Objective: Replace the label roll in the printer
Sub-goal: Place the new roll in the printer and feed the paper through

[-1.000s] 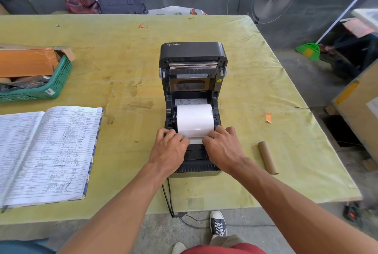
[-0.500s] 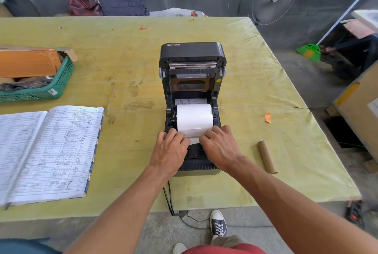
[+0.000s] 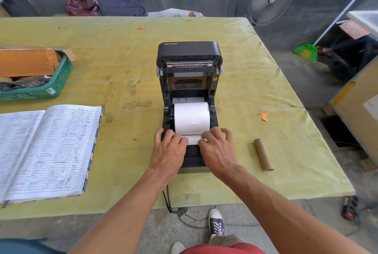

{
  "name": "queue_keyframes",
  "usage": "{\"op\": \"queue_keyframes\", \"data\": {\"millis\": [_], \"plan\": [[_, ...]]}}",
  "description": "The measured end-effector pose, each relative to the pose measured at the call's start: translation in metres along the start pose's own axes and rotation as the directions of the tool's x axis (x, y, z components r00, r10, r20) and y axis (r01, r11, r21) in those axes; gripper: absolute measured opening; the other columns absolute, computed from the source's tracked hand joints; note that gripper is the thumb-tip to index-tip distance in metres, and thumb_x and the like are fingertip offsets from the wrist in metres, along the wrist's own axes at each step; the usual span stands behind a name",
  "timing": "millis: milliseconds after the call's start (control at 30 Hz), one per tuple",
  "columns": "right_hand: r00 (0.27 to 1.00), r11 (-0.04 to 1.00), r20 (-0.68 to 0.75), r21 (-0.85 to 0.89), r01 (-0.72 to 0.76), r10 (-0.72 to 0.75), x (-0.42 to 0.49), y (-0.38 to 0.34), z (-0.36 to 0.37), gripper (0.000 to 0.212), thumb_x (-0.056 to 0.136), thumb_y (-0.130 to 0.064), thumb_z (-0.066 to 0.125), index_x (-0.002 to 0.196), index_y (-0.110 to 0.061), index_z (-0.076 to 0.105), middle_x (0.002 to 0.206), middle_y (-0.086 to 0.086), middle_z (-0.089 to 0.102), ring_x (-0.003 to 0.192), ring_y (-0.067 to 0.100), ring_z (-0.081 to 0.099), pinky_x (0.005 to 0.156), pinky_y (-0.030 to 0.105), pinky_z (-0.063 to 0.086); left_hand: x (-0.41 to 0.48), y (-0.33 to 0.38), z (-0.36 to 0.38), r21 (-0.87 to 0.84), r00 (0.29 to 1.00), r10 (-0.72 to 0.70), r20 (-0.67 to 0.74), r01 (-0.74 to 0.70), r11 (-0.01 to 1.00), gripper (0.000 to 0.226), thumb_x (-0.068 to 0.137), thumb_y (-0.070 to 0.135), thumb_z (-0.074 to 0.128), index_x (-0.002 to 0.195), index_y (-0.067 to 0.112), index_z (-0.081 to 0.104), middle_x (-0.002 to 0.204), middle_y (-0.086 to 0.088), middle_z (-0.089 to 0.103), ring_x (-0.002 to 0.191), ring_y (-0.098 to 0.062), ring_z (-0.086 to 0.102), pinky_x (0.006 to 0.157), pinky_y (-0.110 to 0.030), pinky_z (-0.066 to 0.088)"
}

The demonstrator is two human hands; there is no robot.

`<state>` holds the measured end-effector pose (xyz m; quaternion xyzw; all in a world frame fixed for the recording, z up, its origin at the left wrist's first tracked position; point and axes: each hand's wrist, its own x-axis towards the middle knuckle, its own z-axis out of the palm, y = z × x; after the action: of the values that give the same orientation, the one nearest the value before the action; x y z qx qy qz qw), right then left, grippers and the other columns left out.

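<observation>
What I can't make out from here

My left hand (image 3: 169, 152) and right hand (image 3: 217, 151) cover the printer (image 3: 189, 57) front and the label roll (image 3: 192, 118) free end; the notebook (image 3: 47, 151) writing is illegible; the green basket (image 3: 49, 88) runs off-frame left.

The printer's raised black lid (image 3: 189, 49) reads "Xprinter"; the ledger's (image 3: 47, 151) handwriting is illegible.

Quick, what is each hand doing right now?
Left hand: open, fingers flat on the label strip of the printer.
Right hand: open, fingers spread, fingertips on the same strip.
</observation>
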<state>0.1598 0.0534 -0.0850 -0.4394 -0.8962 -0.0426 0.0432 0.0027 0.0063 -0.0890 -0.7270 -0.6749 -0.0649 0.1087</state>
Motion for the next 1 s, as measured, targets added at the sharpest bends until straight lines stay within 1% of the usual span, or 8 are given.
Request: {"op": "queue_keyframes", "data": {"millis": [133,233,300,367,467,633,867,1000], "plan": [[1.000,1.000,-0.016,-0.004,-0.014,0.014,-0.005,-0.003,0.000,0.009,0.074,-0.006,0.077,0.081,-0.007,0.072,0.107,0.009,0.070,0.109,0.032,0.058,0.095,0.055,0.043,-0.002,0.001,-0.004,0.015,1.000,-0.004,0.015,0.004,1.000,0.015,0.074,0.000,0.073,0.072,0.012,0.065,0.066,-0.002,0.063,0.079,-0.027,0.058,0.098,-0.058,0.042],[1.000,1.000,-0.002,-0.017,-0.018,0.018,-0.009,-0.006,-0.003,0.007,0.075,-0.005,0.074,0.081,-0.006,0.071,0.096,0.009,0.070,0.110,0.033,0.058,0.099,0.058,0.041,-0.003,0.002,-0.008,0.020,1.000,0.006,0.015,-0.006,1.000,0.016,0.072,0.001,0.076,0.069,0.012,0.066,0.062,-0.001,0.063,0.076,-0.025,0.058,0.100,-0.059,0.041],[1.000,0.999,0.009,-0.039,-0.014,0.015,-0.012,-0.007,-0.006,0.009,0.073,-0.005,0.076,0.078,-0.007,0.069,0.084,0.009,0.069,0.106,0.032,0.060,0.100,0.060,0.041,-0.005,0.002,-0.010,0.026,1.000,0.020,0.008,-0.020,0.999,0.016,0.071,0.002,0.078,0.068,0.012,0.066,0.060,0.001,0.062,0.074,-0.024,0.057,0.102,-0.059,0.041],[0.999,0.999,0.026,-0.046,-0.020,0.021,-0.015,-0.008,-0.008,0.013,0.069,-0.004,0.078,0.076,-0.008,0.069,0.079,0.009,0.070,0.105,0.031,0.062,0.099,0.061,0.041,-0.007,0.001,-0.010,0.024,0.999,0.041,-0.007,-0.041,0.999,0.017,0.069,0.000,0.078,0.067,0.012,0.066,0.059,0.001,0.061,0.072,-0.023,0.056,0.102,-0.060,0.041],[0.998,0.998,0.055,-0.054,-0.027,0.030,-0.017,-0.010,-0.010,0.016,0.070,-0.004,0.077,0.083,-0.008,0.069,0.084,0.010,0.071,0.111,0.032,0.060,0.103,0.062,0.037,-0.014,0.000,-0.009,0.021,0.997,0.070,-0.023,-0.069,0.997,0.018,0.071,-0.002,0.075,0.067,0.011,0.064,0.057,0.000,0.058,0.069,-0.023,0.054,0.103,-0.059,0.041],[0.998,0.999,0.060,-0.031,-0.014,0.016,-0.025,-0.013,-0.009,0.018,0.076,0.001,0.067,0.092,-0.006,0.066,0.092,0.014,0.068,0.108,0.034,0.058,0.108,0.064,0.030,-0.026,0.003,-0.008,0.002,0.998,0.046,-0.043,-0.046,0.999,0.019,0.075,-0.003,0.072,0.067,0.011,0.062,0.056,-0.002,0.058,0.065,-0.024,0.055,0.099,-0.055,0.045],[1.000,1.000,-0.012,-0.001,-0.020,0.020,-0.040,-0.015,-0.008,0.025,0.073,0.004,0.065,0.095,-0.007,0.065,0.095,0.014,0.068,0.101,0.035,0.061,0.105,0.064,0.034,-0.039,0.003,-0.012,-0.039,0.992,0.072,-0.106,-0.077,0.996,0.016,0.081,0.000,0.068,0.074,0.012,0.062,0.063,-0.003,0.060,0.069,-0.024,0.056,0.094,-0.050,0.048],[0.999,1.000,-0.042,-0.003,0.005,-0.005,-0.050,-0.017,-0.011,0.027,0.067,0.005,0.068,0.091,-0.008,0.066,0.086,0.011,0.067,0.096,0.034,0.064,0.100,0.064,0.040,-0.049,0.000,-0.011,-0.060,0.984,0.123,-0.127,-0.131,0.990,0.016,0.081,0.000,0.069,0.077,0.013,0.062,0.066,-0.002,0.061,0.071,-0.024,0.056,0.092,-0.048,0.049]]}}
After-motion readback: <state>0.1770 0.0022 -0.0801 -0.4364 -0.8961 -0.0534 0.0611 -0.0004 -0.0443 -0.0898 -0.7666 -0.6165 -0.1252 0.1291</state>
